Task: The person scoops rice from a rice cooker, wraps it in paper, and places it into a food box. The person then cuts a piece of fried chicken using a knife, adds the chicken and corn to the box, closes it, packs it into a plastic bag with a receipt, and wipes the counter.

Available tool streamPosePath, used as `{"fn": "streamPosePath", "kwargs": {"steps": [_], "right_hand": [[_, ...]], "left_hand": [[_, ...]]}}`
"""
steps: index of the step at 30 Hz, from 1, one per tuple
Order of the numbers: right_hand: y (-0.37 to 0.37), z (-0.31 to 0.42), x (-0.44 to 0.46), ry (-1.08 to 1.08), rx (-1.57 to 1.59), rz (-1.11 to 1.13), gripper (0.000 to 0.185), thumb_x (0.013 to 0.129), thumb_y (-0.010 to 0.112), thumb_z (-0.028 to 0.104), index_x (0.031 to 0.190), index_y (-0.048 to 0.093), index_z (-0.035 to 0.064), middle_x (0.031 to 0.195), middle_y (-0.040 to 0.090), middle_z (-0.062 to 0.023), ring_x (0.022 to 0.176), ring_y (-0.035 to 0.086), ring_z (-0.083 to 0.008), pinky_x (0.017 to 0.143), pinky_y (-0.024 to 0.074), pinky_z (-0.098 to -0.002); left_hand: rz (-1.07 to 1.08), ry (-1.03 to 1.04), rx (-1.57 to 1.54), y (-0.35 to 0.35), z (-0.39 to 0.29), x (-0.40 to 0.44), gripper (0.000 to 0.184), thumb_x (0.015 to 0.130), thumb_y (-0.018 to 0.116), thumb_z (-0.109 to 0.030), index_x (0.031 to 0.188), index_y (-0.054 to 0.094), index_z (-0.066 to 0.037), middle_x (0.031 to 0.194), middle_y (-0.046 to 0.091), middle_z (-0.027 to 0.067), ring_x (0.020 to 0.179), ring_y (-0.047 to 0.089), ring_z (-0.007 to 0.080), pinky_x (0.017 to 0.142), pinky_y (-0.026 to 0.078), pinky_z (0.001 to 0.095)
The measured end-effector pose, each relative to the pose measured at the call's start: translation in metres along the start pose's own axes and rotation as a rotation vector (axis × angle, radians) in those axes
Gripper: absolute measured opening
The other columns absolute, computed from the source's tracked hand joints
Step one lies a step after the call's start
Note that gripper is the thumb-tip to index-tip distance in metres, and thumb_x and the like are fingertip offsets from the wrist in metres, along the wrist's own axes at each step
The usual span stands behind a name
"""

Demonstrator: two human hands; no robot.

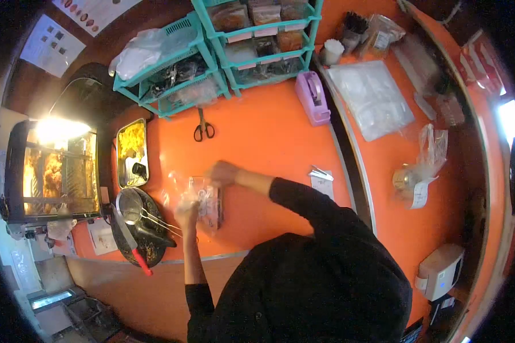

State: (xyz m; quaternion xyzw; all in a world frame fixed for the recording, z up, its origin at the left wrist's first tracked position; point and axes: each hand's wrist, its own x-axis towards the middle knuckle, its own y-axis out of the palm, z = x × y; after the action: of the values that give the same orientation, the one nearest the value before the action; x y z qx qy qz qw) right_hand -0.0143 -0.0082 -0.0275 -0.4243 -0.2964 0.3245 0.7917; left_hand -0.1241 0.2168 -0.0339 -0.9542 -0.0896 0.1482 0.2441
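A clear plastic bag [212, 208] with printed marks lies on the orange counter, its loose film spreading to the left. My left hand [187, 210] is closed on the bag's near left side, slightly blurred. Beyond it and to the right, my right hand [222, 173] is curled closed above the far edge of the bag. Motion blur hides what its fingers hold. A dark edge shows along the right side of the bag.
Left are a tray of yellow food [133, 143], a strainer [130, 206], a red-handled knife [136, 251] and a lit glass cabinet [57, 171]. Scissors [203, 128], a purple tape dispenser [313, 98] and teal shelves [212, 68] stand farther back. Plastic bags [372, 97] lie right.
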Motion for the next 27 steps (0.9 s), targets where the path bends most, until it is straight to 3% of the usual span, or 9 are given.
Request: {"fn": "streamPosePath", "kwargs": {"steps": [3,4,6,8,9,17,20,22,27], "right_hand": [[-0.061,-0.040,-0.050,0.308,0.185,-0.127,0.021,0.080,0.057,0.023,0.086,0.058,0.0034,0.078,0.060,-0.0154,0.080,0.060,-0.0337,0.074,0.0482,-0.0439],[-0.068,-0.045,-0.063,0.312,0.174,-0.127,0.021,0.080,0.057,0.023,0.086,0.058,0.0034,0.078,0.060,-0.0154,0.080,0.060,-0.0337,0.074,0.0482,-0.0439],[-0.068,-0.037,-0.088,0.148,0.133,-0.492,0.024,0.082,0.056,0.026,0.094,0.060,0.0064,0.086,0.060,-0.0133,0.090,0.058,-0.0320,0.080,0.0462,-0.0440],[-0.052,-0.016,-0.076,-0.040,0.020,-0.406,0.026,0.082,0.056,0.028,0.100,0.061,0.0102,0.094,0.060,-0.0110,0.096,0.056,-0.0302,0.084,0.0446,-0.0437],[-0.054,0.004,-0.070,-0.058,0.107,-0.386,0.025,0.081,0.056,0.027,0.099,0.061,0.0099,0.092,0.059,-0.0103,0.094,0.057,-0.0292,0.081,0.0454,-0.0428],[-0.002,0.039,0.005,-0.341,0.063,-0.016,0.020,0.075,0.057,0.027,0.082,0.064,0.0097,0.086,0.063,-0.0108,0.075,0.063,-0.0300,0.066,0.0509,-0.0420],[-0.001,0.038,0.017,-0.456,-0.010,0.033,0.019,0.074,0.056,0.025,0.071,0.065,0.0084,0.076,0.064,-0.0118,0.069,0.065,-0.0294,0.062,0.0519,-0.0426],[0.007,0.039,0.021,-0.576,-0.162,0.143,0.021,0.074,0.056,0.026,0.070,0.065,0.0073,0.074,0.064,-0.0116,0.069,0.065,-0.0296,0.063,0.0517,-0.0430],[0.033,0.036,0.016,-0.453,-0.025,0.129,0.021,0.075,0.055,0.027,0.070,0.063,0.0077,0.070,0.063,-0.0111,0.067,0.063,-0.0291,0.061,0.0512,-0.0430]], "left_hand": [[-0.051,-0.013,-0.149,-0.007,-0.029,-0.019,0.032,0.070,0.073,-0.006,0.098,0.060,0.003,0.087,0.062,0.0055,0.073,0.058,0.0134,0.063,0.048,0.0283],[-0.077,-0.061,-0.199,-0.003,-0.044,-0.024,0.032,0.070,0.073,-0.006,0.097,0.060,0.003,0.088,0.062,0.0060,0.074,0.058,0.0138,0.064,0.048,0.0286],[0.040,-0.035,-0.216,0.005,-0.038,-0.022,0.033,0.071,0.074,-0.007,0.099,0.060,0.002,0.089,0.062,0.0069,0.078,0.058,0.0153,0.067,0.048,0.0279],[-0.115,-0.006,-0.233,0.023,-0.067,-0.035,0.034,0.072,0.073,-0.007,0.102,0.060,0.002,0.093,0.062,0.0071,0.082,0.058,0.0160,0.070,0.048,0.0280],[-0.013,-0.001,-0.144,0.018,-0.095,-0.044,0.036,0.075,0.072,-0.011,0.106,0.059,0.001,0.096,0.062,0.0068,0.085,0.057,0.0157,0.072,0.048,0.0295],[0.051,0.186,0.192,0.004,-0.014,-0.017,0.027,0.073,0.070,-0.013,0.097,0.063,-0.001,0.090,0.064,0.0049,0.077,0.058,0.0163,0.071,0.048,0.0319],[-0.033,0.251,0.094,0.010,-0.008,-0.015,0.021,0.072,0.071,-0.010,0.091,0.065,-0.003,0.087,0.063,0.0030,0.078,0.058,0.0146,0.068,0.048,0.0312],[-0.014,0.032,-0.186,0.013,-0.033,-0.027,0.018,0.073,0.071,-0.006,0.089,0.064,-0.004,0.086,0.063,0.0016,0.078,0.057,0.0130,0.066,0.047,0.0297],[-0.010,0.133,-0.209,0.012,-0.060,-0.039,0.024,0.075,0.069,-0.003,0.095,0.058,0.001,0.091,0.061,0.0019,0.078,0.055,0.0132,0.068,0.047,0.0287]]}}
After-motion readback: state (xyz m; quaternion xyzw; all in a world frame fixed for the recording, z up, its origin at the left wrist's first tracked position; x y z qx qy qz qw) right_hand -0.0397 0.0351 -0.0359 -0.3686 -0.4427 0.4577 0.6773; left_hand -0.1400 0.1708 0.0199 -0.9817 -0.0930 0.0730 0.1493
